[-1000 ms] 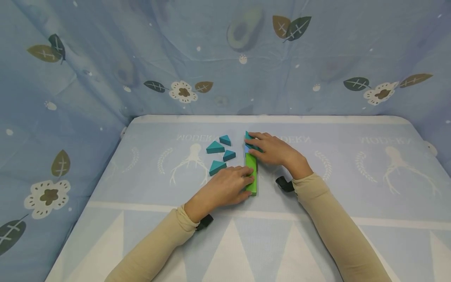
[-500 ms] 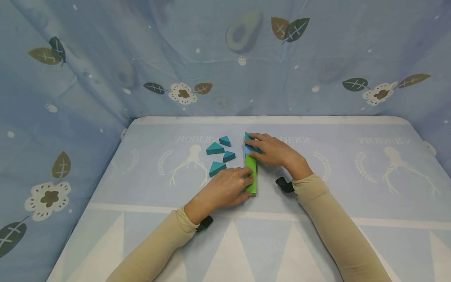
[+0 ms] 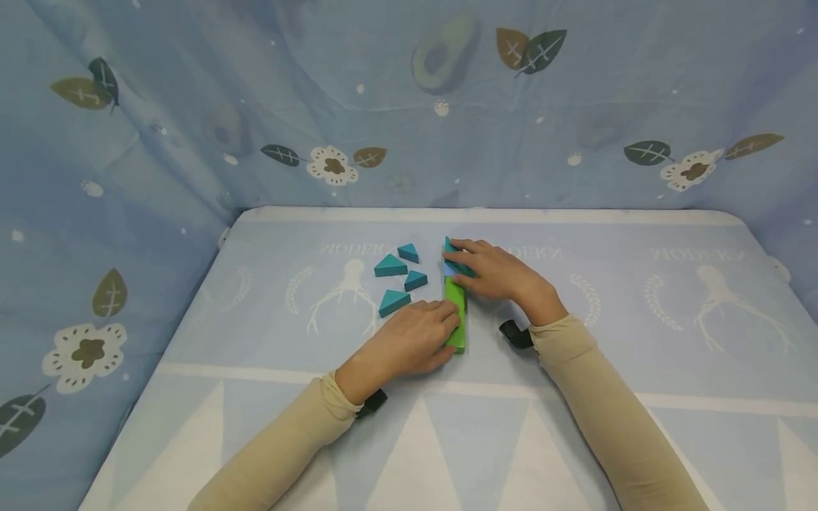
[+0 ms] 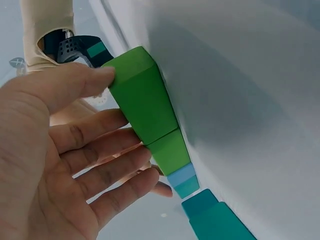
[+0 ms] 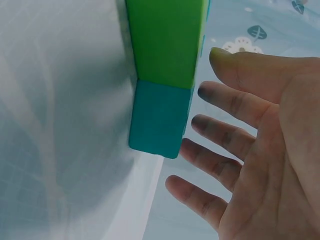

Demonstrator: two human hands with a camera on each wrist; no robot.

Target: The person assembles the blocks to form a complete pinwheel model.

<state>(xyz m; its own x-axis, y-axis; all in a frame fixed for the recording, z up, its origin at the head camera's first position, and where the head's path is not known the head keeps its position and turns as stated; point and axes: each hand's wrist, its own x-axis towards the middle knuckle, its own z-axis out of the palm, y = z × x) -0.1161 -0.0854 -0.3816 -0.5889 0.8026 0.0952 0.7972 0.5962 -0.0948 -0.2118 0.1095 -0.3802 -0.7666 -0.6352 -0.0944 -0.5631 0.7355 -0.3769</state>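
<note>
Two green blocks [image 4: 142, 100] lie end to end in a row on the table, with a small light blue piece [image 3: 448, 270] beyond them and a teal triangular block [image 3: 461, 265] at the far end. My left hand [image 3: 409, 337] is beside the green part of the row; its thumb and fingertips touch along the green edge. Over the far end, my right hand [image 3: 500, 273] has its fingers spread and relaxed, fingertips right at the teal and blue pieces. In the right wrist view, a teal block face [image 5: 159, 120] sits against green [image 5: 165, 40].
Several loose teal triangular blocks lie left of the row, among them one at the back [image 3: 409, 253] and one close by my left hand [image 3: 394, 303]. A patterned cloth covers the table [image 3: 639, 305], and a blue curtain [image 3: 409, 128] hangs behind it.
My left hand's fingers have drawn in and closer together on the green blocks. My right hand and the blocks stay where they were.
</note>
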